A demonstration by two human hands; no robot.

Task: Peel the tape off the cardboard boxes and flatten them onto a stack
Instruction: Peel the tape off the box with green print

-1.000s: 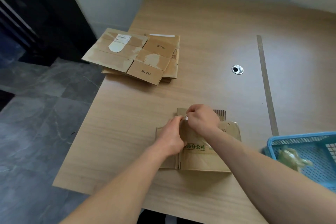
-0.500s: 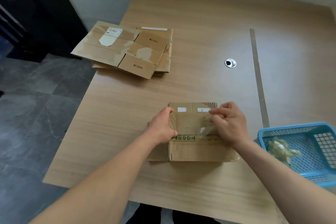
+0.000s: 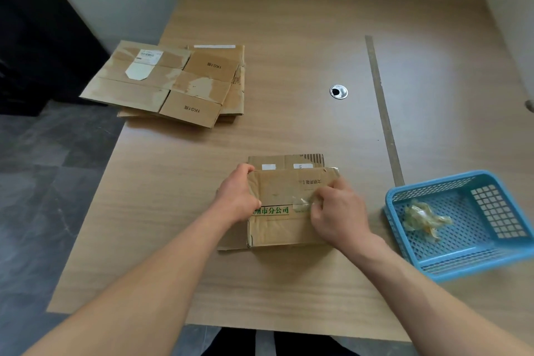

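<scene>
Hands: left hand [image 3: 237,196] is gripping the left end of the cardboard box [image 3: 277,230]; right hand [image 3: 339,212] is pinching the clear tape [image 3: 301,203] on its top. Box is lying near the front edge of the table [image 3: 289,23], long axis running left-right; tape is running likewise, right hand sitting nearer its lifted end
</scene>
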